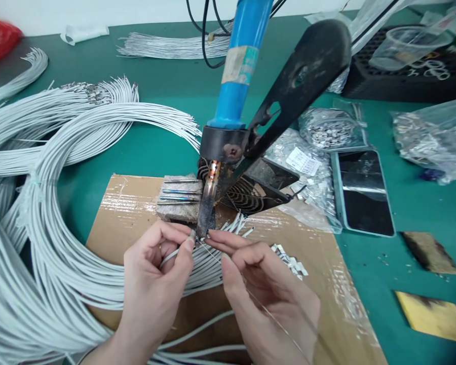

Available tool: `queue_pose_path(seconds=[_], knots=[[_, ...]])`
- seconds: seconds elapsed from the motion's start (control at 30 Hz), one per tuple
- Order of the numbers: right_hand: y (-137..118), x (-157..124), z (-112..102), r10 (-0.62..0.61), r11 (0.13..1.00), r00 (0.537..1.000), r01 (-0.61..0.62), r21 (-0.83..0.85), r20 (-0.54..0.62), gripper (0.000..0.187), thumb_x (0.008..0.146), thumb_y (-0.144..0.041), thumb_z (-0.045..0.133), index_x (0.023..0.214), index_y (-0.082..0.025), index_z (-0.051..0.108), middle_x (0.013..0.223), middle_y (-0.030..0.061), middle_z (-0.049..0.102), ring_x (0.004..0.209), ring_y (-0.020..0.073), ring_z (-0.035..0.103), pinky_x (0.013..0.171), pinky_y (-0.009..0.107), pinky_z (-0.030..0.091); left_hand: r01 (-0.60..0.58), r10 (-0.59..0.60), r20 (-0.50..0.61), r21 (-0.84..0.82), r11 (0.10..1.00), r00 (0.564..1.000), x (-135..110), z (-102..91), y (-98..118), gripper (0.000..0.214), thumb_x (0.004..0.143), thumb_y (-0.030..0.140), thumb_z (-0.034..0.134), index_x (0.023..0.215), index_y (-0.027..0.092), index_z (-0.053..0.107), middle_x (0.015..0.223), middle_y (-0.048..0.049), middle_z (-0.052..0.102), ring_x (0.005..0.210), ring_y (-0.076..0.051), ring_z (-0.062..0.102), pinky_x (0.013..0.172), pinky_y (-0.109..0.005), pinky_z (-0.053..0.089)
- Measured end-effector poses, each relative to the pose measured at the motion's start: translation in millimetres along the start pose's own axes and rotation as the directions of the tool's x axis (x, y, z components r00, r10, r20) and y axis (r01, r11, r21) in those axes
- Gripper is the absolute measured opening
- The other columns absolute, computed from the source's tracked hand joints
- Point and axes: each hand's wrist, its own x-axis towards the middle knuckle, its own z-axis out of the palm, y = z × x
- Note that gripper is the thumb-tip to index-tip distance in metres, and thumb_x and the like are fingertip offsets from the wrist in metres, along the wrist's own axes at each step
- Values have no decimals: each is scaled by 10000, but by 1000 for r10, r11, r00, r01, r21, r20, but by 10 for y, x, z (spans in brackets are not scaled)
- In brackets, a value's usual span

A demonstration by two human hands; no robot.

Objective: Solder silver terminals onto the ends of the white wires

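My left hand (155, 276) pinches the end of a white wire (171, 257) and holds it up to the tip of a soldering iron (208, 203). The iron has a blue handle (240, 66) and sits fixed in a black stand (289, 91). My right hand (266, 289) pinches a thin strand of solder wire (273, 317) and brings its end to the same tip. Both hands hover over a taped cardboard sheet (137, 213). A small pile of metal terminals (291, 261) lies just right of my right hand.
Big coils of white wires (61, 203) fill the left of the green table (167, 81). Bags of metal parts (330, 129) and a phone (363, 192) lie to the right. Two yellow sponges (433, 314) sit at the lower right, a black tray (403, 76) at the back.
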Motion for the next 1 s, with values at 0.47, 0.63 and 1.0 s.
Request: queue_pose_path(seconds=[0.47, 0.63, 1.0], knots=[[15, 12, -10, -21, 1000, 1000, 21, 4, 4, 212, 964, -221, 699, 760, -253, 647, 1152, 53, 839, 1040, 222, 799, 946, 345, 620, -7, 7, 3, 10, 1000, 1000, 23, -13, 0, 156, 779, 91, 796, 705, 208, 725, 781, 12, 770, 615, -88, 632, 533, -131, 504], [18, 15, -12, -27, 1000, 1000, 27, -7, 10, 211, 964, -249, 705, 762, -256, 644, 1138, 45, 838, 1017, 218, 801, 959, 357, 617, -25, 23, 64, 20, 999, 998, 17, -86, -52, 165, 859, 102, 774, 741, 214, 743, 867, 2, 788, 663, -91, 675, 577, -137, 529], [35, 12, -10, -20, 1000, 1000, 20, -18, 11, 214, 964, -241, 693, 756, -256, 647, 1135, 37, 841, 1007, 200, 798, 936, 317, 606, -15, 11, 74, 52, 999, 997, 14, -92, -42, 160, 865, 98, 764, 747, 200, 729, 868, -14, 787, 675, -107, 692, 595, -156, 548]])
